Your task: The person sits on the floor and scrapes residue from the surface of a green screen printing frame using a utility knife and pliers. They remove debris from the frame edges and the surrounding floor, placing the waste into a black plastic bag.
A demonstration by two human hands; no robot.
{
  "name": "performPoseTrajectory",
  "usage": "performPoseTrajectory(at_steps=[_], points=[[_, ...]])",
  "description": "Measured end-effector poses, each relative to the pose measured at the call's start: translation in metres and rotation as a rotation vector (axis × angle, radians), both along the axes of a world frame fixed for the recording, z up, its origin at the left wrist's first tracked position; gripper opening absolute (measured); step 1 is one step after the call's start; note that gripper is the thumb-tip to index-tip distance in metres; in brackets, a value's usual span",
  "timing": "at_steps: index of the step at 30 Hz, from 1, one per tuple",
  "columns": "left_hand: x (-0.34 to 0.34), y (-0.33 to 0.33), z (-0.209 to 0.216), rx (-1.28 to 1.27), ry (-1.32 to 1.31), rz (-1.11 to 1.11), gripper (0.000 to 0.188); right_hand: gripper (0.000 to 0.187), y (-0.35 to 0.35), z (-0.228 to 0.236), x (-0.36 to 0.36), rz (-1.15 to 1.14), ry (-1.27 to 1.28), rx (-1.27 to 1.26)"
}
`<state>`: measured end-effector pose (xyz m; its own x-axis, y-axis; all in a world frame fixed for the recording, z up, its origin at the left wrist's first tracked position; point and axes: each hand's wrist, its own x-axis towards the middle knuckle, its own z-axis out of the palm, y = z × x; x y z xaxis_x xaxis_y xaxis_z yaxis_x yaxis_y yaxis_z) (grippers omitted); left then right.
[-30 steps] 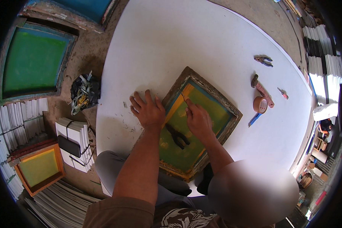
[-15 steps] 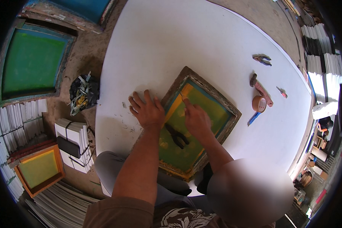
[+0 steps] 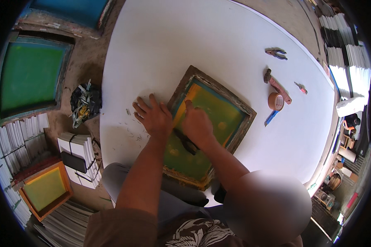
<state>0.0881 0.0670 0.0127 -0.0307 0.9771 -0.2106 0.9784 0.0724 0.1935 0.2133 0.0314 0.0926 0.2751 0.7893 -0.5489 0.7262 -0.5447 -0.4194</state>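
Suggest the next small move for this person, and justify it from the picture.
Perhaps slide the black pliers aside: they lie on the screen mesh, partly hidden by the right hand, close to the orange strip that its fingers reach.

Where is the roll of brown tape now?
In the head view, the roll of tape sits on the right side of the white surface, beside the pink-handled hammer and just above the slim blue tool.

Weathered wooden frame (image 3: 220,92) with yellow-green mesh (image 3: 216,111), askew over a white surface (image 3: 165,49)
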Motion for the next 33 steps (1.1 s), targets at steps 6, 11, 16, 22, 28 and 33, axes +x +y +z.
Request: performPoseTrajectory(at_steps=[6,11,16,22,28,33], points=[[-0.005,-0.002,-0.005,0.015,-0.006,0.005,0.052,0.048,-0.006,-0.016,0.013,-0.078,0.214,0.028],[0.005,0.006,0.006,-0.099,-0.071,0.034,0.051,0.042,0.019,-0.04,-0.015,0.167,0.254,0.362],[-0.006,-0.001,-0.001,-0.061,-0.019,0.064,0.049,0.041,0.005,0.025,0.01,-0.028,0.052,0.277],[0.003,0.004,0.002,-0.057,-0.056,0.081,0.048,0.04,-0.021,0.005,0.026,-0.05,-0.056,0.184],[0.0,0.004,0.0,-0.049,-0.02,0.072,0.048,0.04,-0.022,-0.005,0.02,-0.078,-0.035,0.197],[0.001,0.003,-0.003,-0.032,0.0,0.074,0.048,0.04,-0.021,-0.007,0.022,-0.081,-0.02,0.195]])
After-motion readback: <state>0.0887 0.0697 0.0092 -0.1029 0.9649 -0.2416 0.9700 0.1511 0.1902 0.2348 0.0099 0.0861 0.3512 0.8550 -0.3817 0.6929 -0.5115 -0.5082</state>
